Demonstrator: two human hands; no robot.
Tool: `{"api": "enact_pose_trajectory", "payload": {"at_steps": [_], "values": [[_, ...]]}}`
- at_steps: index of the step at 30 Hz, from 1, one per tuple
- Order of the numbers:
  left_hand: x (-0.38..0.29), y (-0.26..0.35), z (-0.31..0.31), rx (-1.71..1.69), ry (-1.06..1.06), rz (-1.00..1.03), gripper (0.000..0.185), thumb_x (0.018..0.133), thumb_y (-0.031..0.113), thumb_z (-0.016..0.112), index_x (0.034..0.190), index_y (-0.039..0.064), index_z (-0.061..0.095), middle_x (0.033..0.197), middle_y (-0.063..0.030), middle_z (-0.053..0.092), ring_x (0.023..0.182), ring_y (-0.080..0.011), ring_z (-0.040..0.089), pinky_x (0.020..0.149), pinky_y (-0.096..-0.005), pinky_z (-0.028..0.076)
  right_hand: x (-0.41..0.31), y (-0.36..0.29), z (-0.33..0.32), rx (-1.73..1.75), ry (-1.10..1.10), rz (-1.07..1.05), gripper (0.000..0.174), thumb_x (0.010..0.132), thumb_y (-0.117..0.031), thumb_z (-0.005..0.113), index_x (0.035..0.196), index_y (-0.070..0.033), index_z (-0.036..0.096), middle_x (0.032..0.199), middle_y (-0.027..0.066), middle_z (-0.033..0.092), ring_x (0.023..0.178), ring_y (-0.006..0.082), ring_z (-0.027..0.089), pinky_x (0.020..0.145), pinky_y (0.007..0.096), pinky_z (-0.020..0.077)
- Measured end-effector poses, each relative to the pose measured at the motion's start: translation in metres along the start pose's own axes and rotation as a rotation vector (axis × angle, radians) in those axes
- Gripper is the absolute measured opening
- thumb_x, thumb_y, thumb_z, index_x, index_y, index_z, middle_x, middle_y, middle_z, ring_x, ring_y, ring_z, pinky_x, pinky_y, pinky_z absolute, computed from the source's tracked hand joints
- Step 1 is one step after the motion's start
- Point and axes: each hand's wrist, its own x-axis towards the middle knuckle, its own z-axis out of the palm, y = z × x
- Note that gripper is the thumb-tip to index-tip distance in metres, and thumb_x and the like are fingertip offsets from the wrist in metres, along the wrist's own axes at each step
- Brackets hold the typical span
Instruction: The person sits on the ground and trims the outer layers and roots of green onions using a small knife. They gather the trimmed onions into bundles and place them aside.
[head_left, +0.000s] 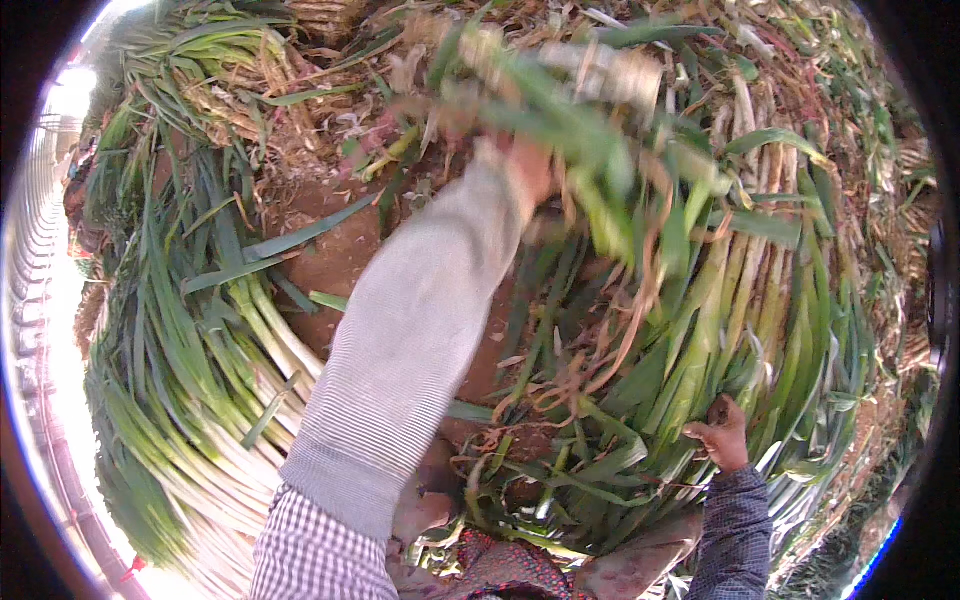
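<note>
My left hand (532, 169), in a pale ribbed oversleeve, reaches to the upper middle. It is blurred and partly covered by loose green and dry leaves (600, 150), which blur with it and seem gripped in it. My right hand (724, 435), below a dark checked sleeve, lies at the lower right against the green leaves of a long row of spring onions or leeks (750, 285). Its thumb points left and its fingers are curled; whether they hold a stalk is not clear. More such plants with white stems (217, 450) lie in a heap at the left.
Bare brown soil (330, 247) shows between the heaps. Another bunch (225, 52) lies at the upper left, with dry husks and roots beside it. Trimmed leaves (592, 450) are strewn before my lap, where a red-dotted dark cloth (517, 570) shows. Ribbed sheeting curves along the left rim.
</note>
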Motion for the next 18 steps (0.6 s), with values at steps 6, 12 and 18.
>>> {"api": "enact_pose_trajectory", "payload": {"at_steps": [6, 12, 18], "values": [[0.065, 0.155, -0.018, 0.167, 0.007, 0.456, 0.05, 0.089, 0.03, 0.06, 0.129, 0.003, 0.045, 0.116, -0.015, 0.06, 0.099, -0.0304, 0.061, 0.083, -0.0445, 0.05, 0.001, 0.0, -0.002, 0.134, -0.075, 0.018, 0.038, 0.067, 0.005, 0.072, 0.101, 0.003, 0.055, 0.086, 0.0036, 0.06, 0.071, 0.0115, 0.057, 0.058, 0.0253, 0.0493], [0.023, 0.059, -0.25, 0.691, 0.576, 0.222, 0.047, 0.088, 0.031, 0.06, 0.124, 0.003, 0.049, 0.117, -0.0182, 0.06, 0.099, -0.034, 0.062, 0.083, -0.0467, 0.05, -0.002, -0.005, -0.001, 0.107, -0.049, 0.046, 0.037, 0.067, 0.002, 0.072, 0.099, 0.0, 0.054, 0.066, -0.0011, 0.051, 0.042, 0.0079, 0.045, 0.035, 0.0249, 0.0371], [-0.116, -0.147, -0.423, 1.272, 1.054, -0.266, 0.045, 0.086, 0.032, 0.06, 0.119, 0.002, 0.054, 0.117, -0.0213, 0.059, 0.099, -0.0377, 0.063, 0.083, -0.0488, 0.05, -0.002, -0.004, -0.001, 0.096, -0.045, 0.077, 0.036, 0.066, 0.002, 0.072, 0.096, -0.002, 0.053, 0.069, 0.0002, 0.053, 0.048, 0.0089, 0.047, 0.04, 0.0236, 0.0389]]}}
